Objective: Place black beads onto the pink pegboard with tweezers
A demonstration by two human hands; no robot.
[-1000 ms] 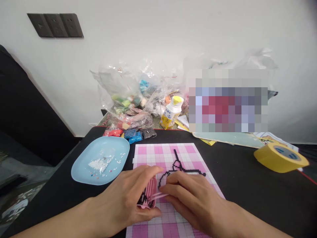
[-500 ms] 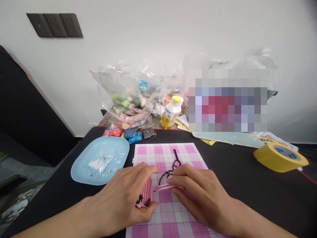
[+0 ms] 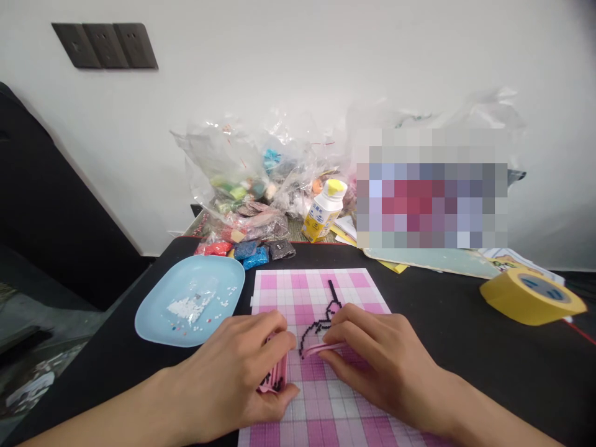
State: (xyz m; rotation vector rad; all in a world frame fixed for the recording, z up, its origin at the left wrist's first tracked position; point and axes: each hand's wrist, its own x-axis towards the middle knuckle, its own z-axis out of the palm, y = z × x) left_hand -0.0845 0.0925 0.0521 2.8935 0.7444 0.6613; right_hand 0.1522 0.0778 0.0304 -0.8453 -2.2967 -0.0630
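A pink and white checkered pegboard lies on the black table, bearing a curved outline of black beads. My left hand is closed round a small pink ribbed tray with black beads in it, over the board's left part. Pink tweezers are pinched in my right hand, their tips at the lower left end of the bead outline. Whether a bead sits between the tips is too small to tell.
Left of the board is a light blue plate with white beads. Behind stand bead packets, plastic bags and a yellow-capped bottle. Yellow tape lies at the right.
My right hand has brought the tweezer tips slightly right, onto the end of the black outline. The fingers of my left hand have shifted a little on the tray.
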